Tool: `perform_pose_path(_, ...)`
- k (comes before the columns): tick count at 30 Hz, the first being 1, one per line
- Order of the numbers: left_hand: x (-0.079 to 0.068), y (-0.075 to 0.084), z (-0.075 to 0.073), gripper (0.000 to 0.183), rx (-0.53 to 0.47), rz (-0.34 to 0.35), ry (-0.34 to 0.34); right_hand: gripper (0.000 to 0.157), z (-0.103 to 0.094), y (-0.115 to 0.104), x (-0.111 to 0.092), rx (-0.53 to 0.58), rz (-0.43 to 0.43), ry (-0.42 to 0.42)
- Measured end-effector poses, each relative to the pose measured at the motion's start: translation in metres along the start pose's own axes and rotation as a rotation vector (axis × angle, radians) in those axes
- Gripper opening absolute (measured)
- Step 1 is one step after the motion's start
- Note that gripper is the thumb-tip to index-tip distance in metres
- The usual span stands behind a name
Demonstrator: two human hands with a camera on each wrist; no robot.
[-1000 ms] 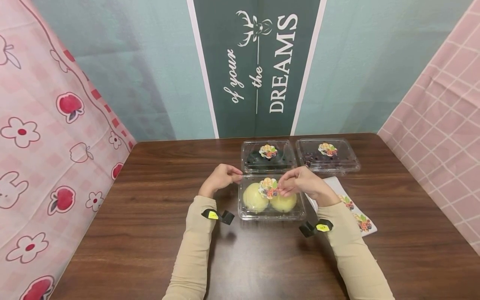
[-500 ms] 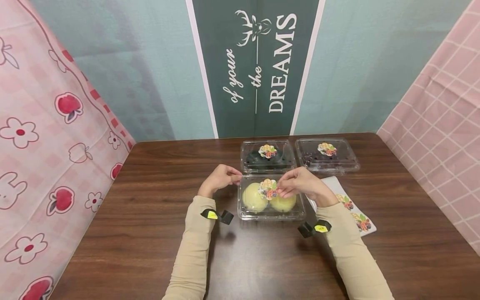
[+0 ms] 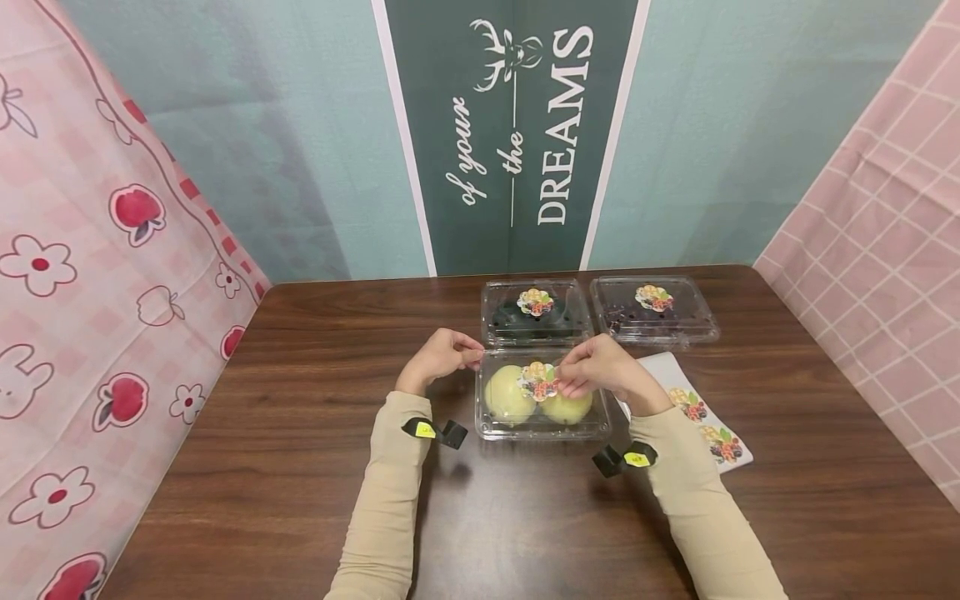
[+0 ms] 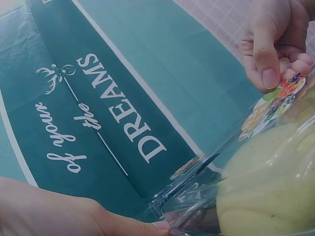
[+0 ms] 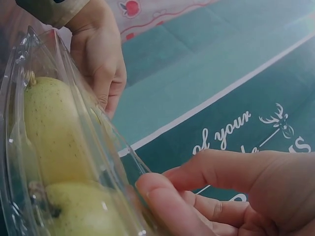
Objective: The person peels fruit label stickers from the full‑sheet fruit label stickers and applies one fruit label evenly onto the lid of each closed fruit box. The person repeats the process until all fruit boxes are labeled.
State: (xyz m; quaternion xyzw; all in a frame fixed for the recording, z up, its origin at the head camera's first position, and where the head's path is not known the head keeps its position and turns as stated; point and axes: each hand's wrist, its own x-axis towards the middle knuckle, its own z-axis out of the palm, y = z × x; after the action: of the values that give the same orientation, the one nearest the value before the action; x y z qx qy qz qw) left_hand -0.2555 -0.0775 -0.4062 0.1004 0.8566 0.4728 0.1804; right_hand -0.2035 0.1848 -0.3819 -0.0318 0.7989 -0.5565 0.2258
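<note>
A clear plastic clamshell box (image 3: 543, 433) holds two pale yellow-green pears (image 3: 510, 396) under its closed lid. My left hand (image 3: 442, 358) pinches the box at its far left corner, thumb and index finger right at the edge. Over the lid, my right hand (image 3: 603, 371) pinches the right edge of a scalloped fruit-print sticker (image 3: 538, 381) between thumb and fingers. The left wrist view shows this sticker (image 4: 273, 105) lying close along the lid above a pear (image 4: 266, 191). The right wrist view has the right fingertips (image 5: 152, 186) at the lid's surface, largely covering the sticker.
Behind the pear box stands another clear box (image 3: 495, 337) with dark contents and a sticker on its lid. A third stickered box (image 3: 693, 321) holds dark purple fruit, back right. A white sticker sheet (image 3: 663, 367) lies right of the pears, partly under the right forearm.
My right hand has shifted slightly with the sticker, which now sits a little lower and farther right over the lid. The left hand and the boxes stay in place.
</note>
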Motion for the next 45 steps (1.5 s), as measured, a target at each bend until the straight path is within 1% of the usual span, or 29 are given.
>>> perform_pose_path(11,0.0005,-0.0017,0.001,0.02,0.007,-0.006,0.005,0.026,0.0005,-0.0026,-0.0023,-0.034,-0.001,0.015)
perform_pose_path(15,0.0001,-0.0014,0.0014,0.02,0.006,-0.01,0.008,0.023,-0.0005,-0.0046,-0.0045,-0.018,-0.036,-0.006)
perform_pose_path(18,0.0002,-0.0011,0.0013,0.02,0.005,-0.016,0.009,0.021,-0.0007,-0.005,-0.0051,-0.016,-0.044,-0.009)
perform_pose_path(25,0.0015,-0.0008,0.0015,0.019,-0.006,-0.034,0.012,0.023,0.002,-0.0039,-0.0021,-0.075,0.021,0.045)
perform_pose_path(37,0.0021,-0.001,0.0016,0.019,-0.009,-0.032,0.011,0.021,0.0037,-0.0058,-0.0027,-0.131,0.036,0.082)
perform_pose_path(45,0.0016,-0.0011,0.0013,0.019,-0.012,-0.03,0.015,0.02,0.0049,-0.0071,-0.0024,-0.144,0.059,0.101)
